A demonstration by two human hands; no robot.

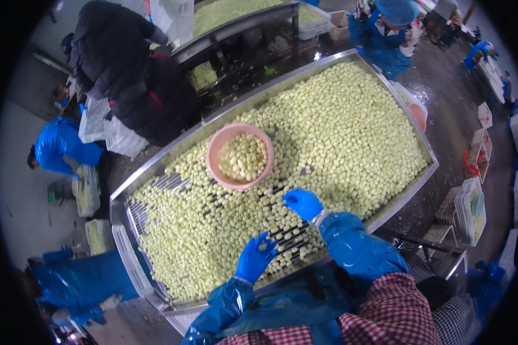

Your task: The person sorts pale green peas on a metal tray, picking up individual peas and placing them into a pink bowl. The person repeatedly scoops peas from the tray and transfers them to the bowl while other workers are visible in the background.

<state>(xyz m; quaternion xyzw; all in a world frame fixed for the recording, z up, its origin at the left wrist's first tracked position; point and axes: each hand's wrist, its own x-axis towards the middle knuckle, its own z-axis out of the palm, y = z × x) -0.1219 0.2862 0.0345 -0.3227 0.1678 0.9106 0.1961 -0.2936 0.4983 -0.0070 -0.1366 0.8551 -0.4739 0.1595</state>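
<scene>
Pale green oval fruits [354,129] cover most of a metal sorting table [131,215] with a slatted bed. My left hand [255,258], in a blue glove, is low over the near side with its fingers spread. A roundish shape shows between those fingers; whether it is held or lies behind them I cannot tell. To the right and farther in, my gloved right hand [303,205] reaches over the fruits with fingers curled, and its fingertips are partly hidden. Beyond both hands a pink plastic bowl [213,166] sits among the fruits, with larger or yellower ones inside.
Raised metal walls edge the table. Across it, a person in a dark padded coat [112,64] bends by white crates [125,138]. Another person in a blue apron [384,43] stands beyond the far right corner. Stacked baskets [470,207] are at right on the wet floor [440,90].
</scene>
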